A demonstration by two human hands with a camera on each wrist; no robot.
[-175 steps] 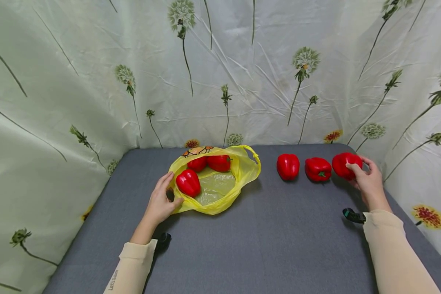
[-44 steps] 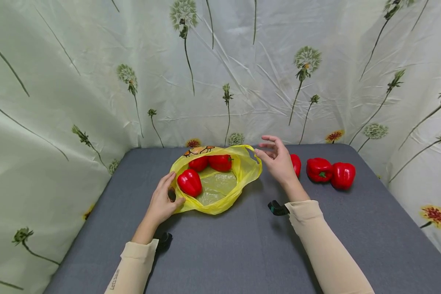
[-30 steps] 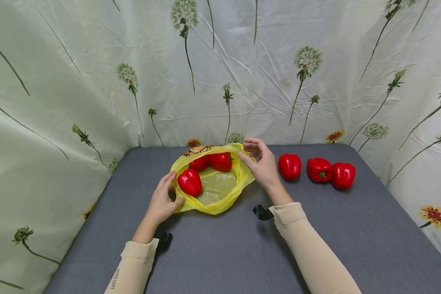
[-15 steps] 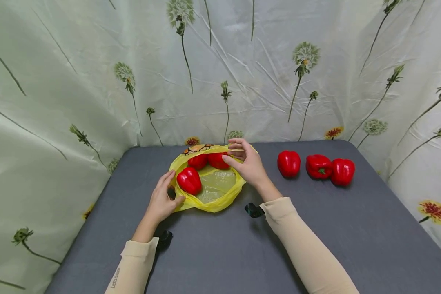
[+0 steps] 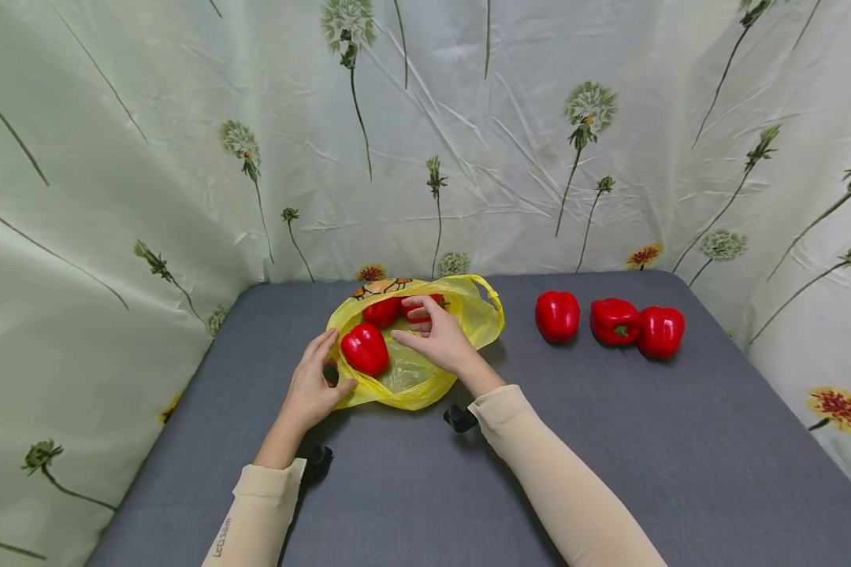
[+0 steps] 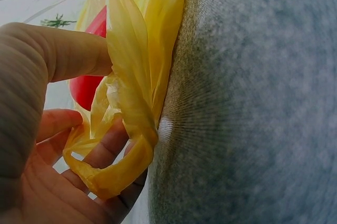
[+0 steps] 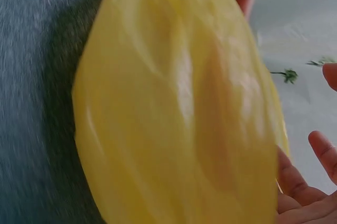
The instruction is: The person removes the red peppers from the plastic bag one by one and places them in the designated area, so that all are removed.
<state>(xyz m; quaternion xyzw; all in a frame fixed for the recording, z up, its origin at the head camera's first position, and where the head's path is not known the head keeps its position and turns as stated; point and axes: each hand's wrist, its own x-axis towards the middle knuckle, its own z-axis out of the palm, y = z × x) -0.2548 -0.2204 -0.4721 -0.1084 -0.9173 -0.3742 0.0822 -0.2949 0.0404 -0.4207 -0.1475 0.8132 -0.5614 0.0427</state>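
Note:
In the head view a yellow plastic bag (image 5: 484,324) stands with its mouth open toward me. Inside lie three red bell peppers, the nearest pepper (image 5: 365,350) at the left and another pepper (image 5: 381,313) behind it. My left hand (image 5: 310,394) holds the bag's left rim; in the left wrist view its thumb (image 6: 79,53) presses the plastic and the fingers reach through the handle loop (image 6: 118,176). Over the mouth hovers my right hand (image 5: 440,339), fingers loosely bent with nothing in them, partly covering the third pepper. The bag's side (image 7: 158,103) fills much of the right wrist view.
Right of the bag, three more red bell peppers lie in a row on the grey tabletop (image 5: 411,488): a left pepper (image 5: 557,316), a middle pepper (image 5: 615,322) and a right pepper (image 5: 661,332). A flower-printed curtain (image 5: 510,142) hangs behind the table and at both sides.
My right hand held the rightmost bell pepper earliest, set it down beside the middle one, then moved left past the bag's right handle to over its mouth. My left hand stayed on the rim.

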